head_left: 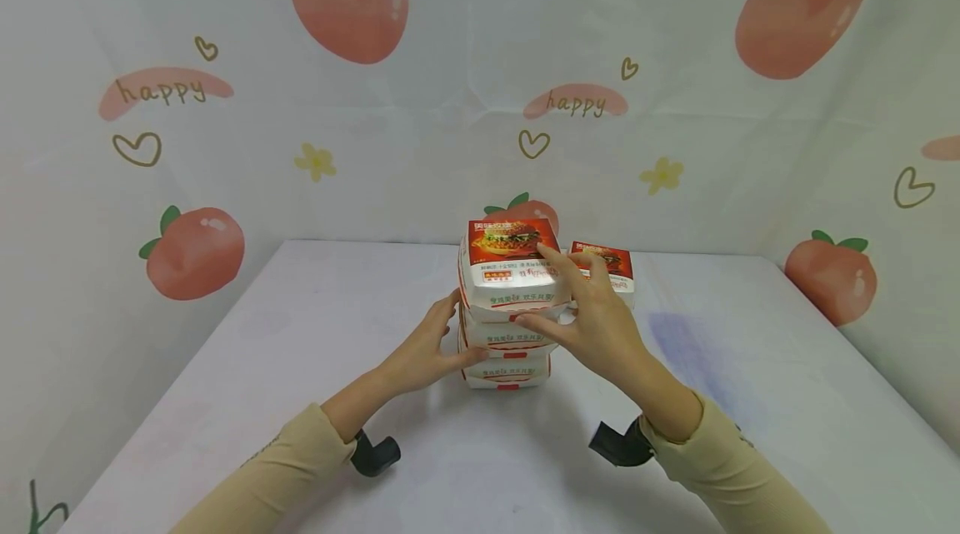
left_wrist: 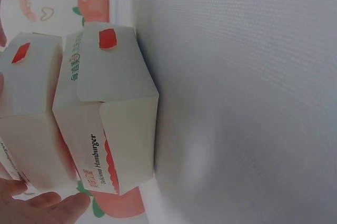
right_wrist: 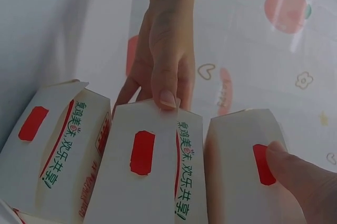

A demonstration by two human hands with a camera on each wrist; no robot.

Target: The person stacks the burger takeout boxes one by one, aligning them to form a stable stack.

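Note:
Three white paper hamburger boxes stand in a stack near the middle of the table. My right hand grips the top hamburger box, its thumb on the front by the red tab and its fingers over the top's right side. Lower down, my left hand holds the middle hamburger box, thumb on the front edge and fingers along the left side. The bottom hamburger box rests on the table, touched by neither hand. In the right wrist view, a narrow gap shows between the top and middle boxes.
Another hamburger box is behind the stack to the right, partly hidden by my right hand. A white table lies under everything. Behind it hangs a white cloth printed with fruit and hearts.

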